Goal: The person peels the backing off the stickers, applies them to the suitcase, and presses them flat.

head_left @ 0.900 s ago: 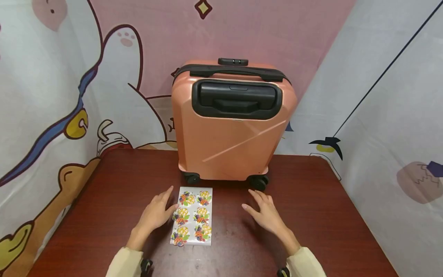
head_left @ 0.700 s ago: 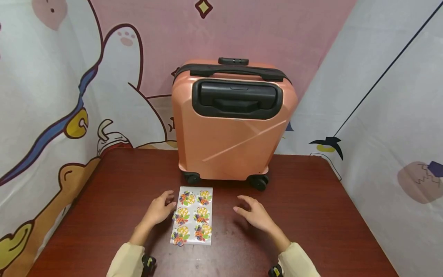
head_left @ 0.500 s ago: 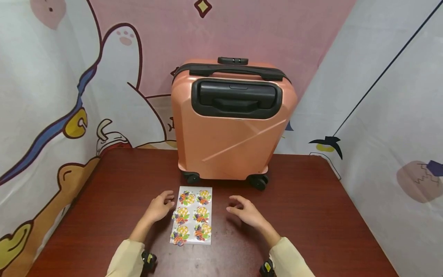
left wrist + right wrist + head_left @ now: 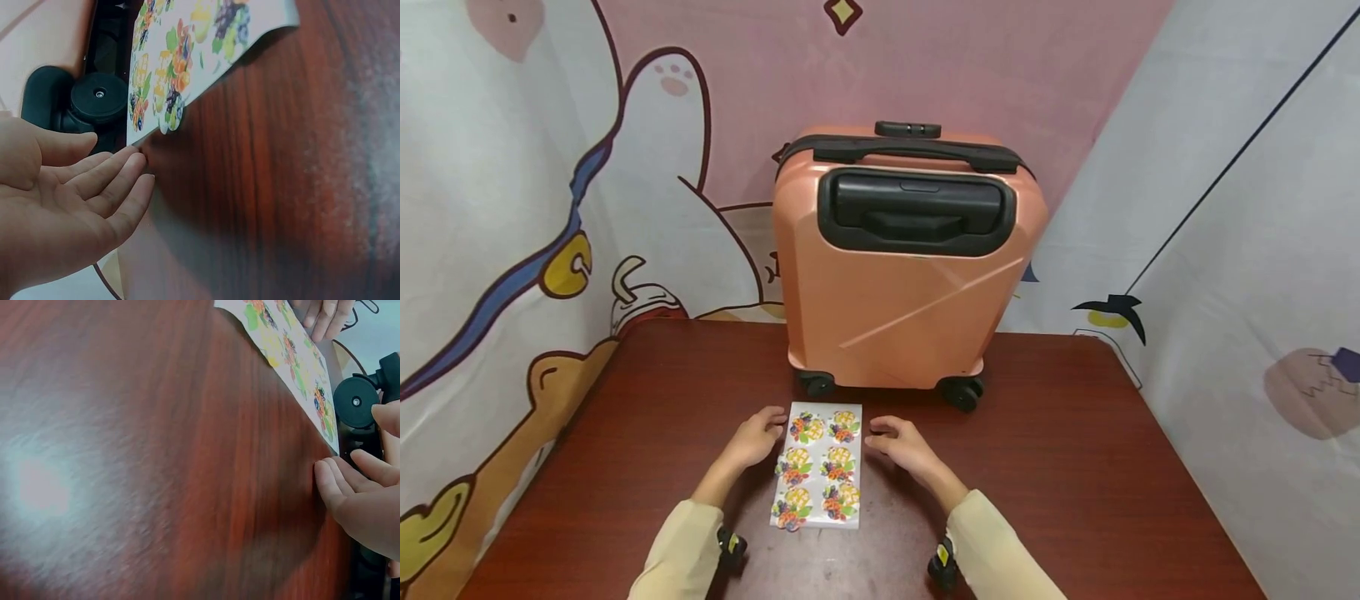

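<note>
While the sticker sheet lies on the tabletop before the suitcase, I have the left hand at its left edge, contact unclear from here, and the right hand just beside the opposite edge, all fingers relaxed and released.

The suitcase blocks the far side, its wheels just behind the sticker sheet. The left hand and right hand hem the sheet's sides, though fingertip clearance is hard to judge; over the near surface, a way in lies between the sleeves.
</note>
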Motion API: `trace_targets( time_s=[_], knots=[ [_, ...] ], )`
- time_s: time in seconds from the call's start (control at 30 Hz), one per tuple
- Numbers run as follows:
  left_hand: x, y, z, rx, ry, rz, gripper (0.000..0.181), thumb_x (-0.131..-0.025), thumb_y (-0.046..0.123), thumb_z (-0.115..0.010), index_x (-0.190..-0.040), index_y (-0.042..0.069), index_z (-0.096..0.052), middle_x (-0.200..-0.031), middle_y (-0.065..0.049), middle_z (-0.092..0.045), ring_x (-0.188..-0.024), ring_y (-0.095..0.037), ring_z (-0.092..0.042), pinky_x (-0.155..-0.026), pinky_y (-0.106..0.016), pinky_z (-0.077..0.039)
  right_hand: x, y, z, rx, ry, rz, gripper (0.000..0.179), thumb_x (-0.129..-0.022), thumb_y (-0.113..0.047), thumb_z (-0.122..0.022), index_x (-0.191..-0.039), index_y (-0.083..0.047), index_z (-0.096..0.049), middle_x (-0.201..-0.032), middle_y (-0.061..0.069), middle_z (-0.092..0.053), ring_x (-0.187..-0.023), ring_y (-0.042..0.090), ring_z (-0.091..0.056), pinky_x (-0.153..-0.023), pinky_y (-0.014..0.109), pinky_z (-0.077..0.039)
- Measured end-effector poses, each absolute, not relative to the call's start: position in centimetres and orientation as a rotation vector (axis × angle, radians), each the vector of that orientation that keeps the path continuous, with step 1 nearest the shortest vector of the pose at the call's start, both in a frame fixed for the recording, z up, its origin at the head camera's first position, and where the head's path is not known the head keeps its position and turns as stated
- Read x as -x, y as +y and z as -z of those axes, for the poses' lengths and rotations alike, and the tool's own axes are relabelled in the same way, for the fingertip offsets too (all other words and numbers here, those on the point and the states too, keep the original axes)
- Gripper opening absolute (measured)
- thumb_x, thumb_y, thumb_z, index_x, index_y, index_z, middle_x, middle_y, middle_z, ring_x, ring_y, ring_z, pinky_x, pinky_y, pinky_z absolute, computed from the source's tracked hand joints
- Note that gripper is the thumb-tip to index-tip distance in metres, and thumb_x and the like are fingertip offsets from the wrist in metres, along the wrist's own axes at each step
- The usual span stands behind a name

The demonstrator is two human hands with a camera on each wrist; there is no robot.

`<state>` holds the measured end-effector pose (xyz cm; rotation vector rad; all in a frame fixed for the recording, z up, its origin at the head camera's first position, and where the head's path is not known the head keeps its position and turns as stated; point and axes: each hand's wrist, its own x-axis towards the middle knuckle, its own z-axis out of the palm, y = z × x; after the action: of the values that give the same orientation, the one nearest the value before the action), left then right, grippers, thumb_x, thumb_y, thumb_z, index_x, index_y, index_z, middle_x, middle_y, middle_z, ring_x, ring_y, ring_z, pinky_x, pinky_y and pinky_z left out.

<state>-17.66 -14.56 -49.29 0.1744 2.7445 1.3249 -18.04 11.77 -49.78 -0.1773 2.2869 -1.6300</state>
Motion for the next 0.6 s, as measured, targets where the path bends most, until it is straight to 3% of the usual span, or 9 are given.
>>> trace_targets(
  time_s=[0.27, 0.6],
  knots=[
    [18.5, -14.0, 49.1, -0.166, 2.705, -1.354, 0.032, -0.087, -0.005, -0.045, -0.118, -0.015, -0.046, -0.111, -0.028, -0.057, -0.103, -0.04, -0.054, -0.089, -0.049, -0.039, 19.5, 10.7, 49.9, 0.102, 2.214, 1.753, 0.038, -0.086, -0.005, -0.058, -0.118, 0.013, -0.049, -0.116, 0.025, -0.052, -0.098, 0.027, -0.056, -0.082, 0.042, -0.047],
    [18.9, -13.9, 48.9, -0.148, 2.667, -1.416, 0.032, -0.085, -0.007, -0.046, -0.116, -0.016, -0.047, -0.111, -0.029, -0.055, -0.103, -0.039, -0.053, -0.09, -0.048, -0.04, 20.4, 9.8, 50.1, 0.069, 2.221, 1.787, 0.036, -0.086, -0.005, -0.057, -0.117, 0.012, -0.05, -0.116, 0.027, -0.053, -0.093, 0.025, -0.058, -0.079, 0.042, -0.047]
  ],
)
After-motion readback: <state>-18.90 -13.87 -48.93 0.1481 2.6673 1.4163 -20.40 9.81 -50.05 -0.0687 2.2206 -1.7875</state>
